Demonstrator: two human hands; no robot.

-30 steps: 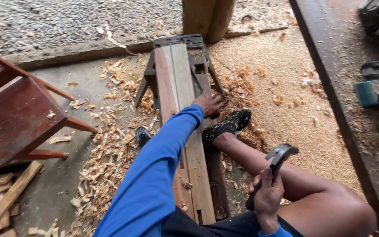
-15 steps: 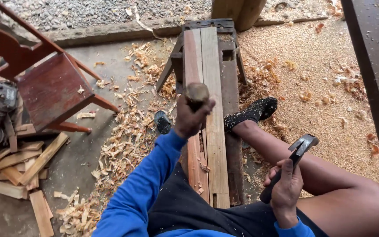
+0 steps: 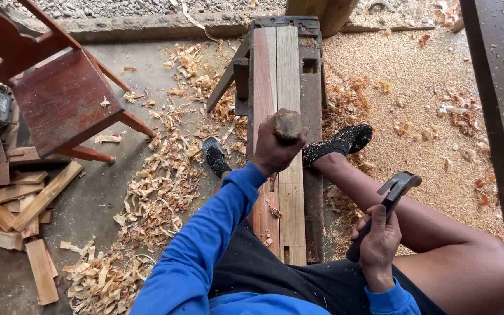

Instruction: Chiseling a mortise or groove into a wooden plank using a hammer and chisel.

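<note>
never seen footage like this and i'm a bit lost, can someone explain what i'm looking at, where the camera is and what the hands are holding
No machine is at work here: these are a person's two bare hands. The single picture comes from a camera worn on the head, looking down, so you see blue sleeves, legs and dark socks from above.

The person sits astride a narrow wooden bench with long boards lying along its top. The left hand grips a wooden handle, worn at its end, upright over the boards; whatever is below the fist is hidden. The right hand holds a claw hammer, head raised, beside the thigh.

Around the bench lie wood shavings and sawdust. To the left stand a dark red wooden chair and a pile of offcuts.
</note>
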